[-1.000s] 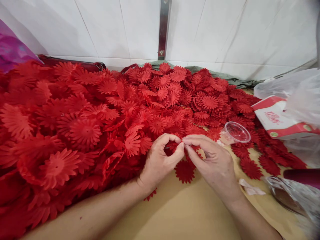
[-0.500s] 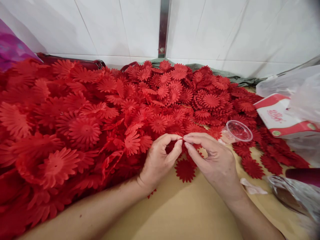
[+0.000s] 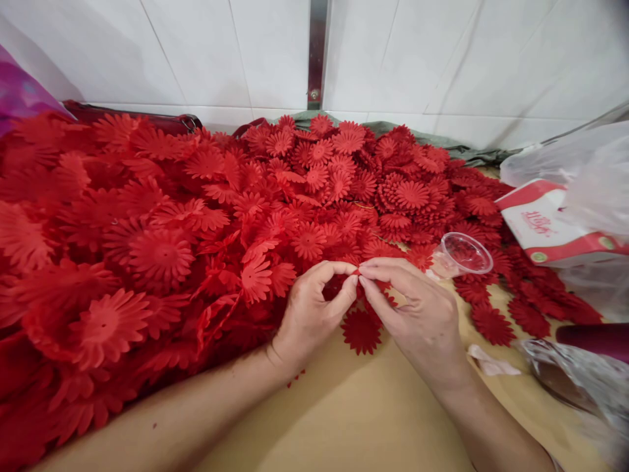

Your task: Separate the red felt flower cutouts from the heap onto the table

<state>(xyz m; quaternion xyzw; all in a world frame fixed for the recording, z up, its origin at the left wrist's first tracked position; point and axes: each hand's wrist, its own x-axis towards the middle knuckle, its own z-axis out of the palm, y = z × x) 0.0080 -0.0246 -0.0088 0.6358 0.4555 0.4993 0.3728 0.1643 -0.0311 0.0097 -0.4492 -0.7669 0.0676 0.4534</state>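
Note:
My left hand [image 3: 313, 307] and my right hand [image 3: 421, 313] meet fingertip to fingertip above the table, each in a pinch. Between the thumbs and forefingers a small bit of a red fabric flower piece [image 3: 357, 271] shows; the fingers cover most of it. Just below them, a dark red flower piece [image 3: 362, 331] with pointed petals lies flat on the tabletop [image 3: 339, 413]. Behind and to the left of my hands spreads a large heap of red flower pieces [image 3: 162, 255], many with a small hole at the centre.
A clear plastic cup [image 3: 466, 253] stands right of my hands. Farther right are a red-and-white box [image 3: 545, 223], translucent plastic bags [image 3: 602, 177] and a scrap of pale tissue [image 3: 493, 362]. A dark red bag [image 3: 132, 120] rests against the white tiled wall [image 3: 275, 52].
The view has shifted slightly. Both hands keep the same pinch at nearly the same place, and a little more red shows between the fingertips.

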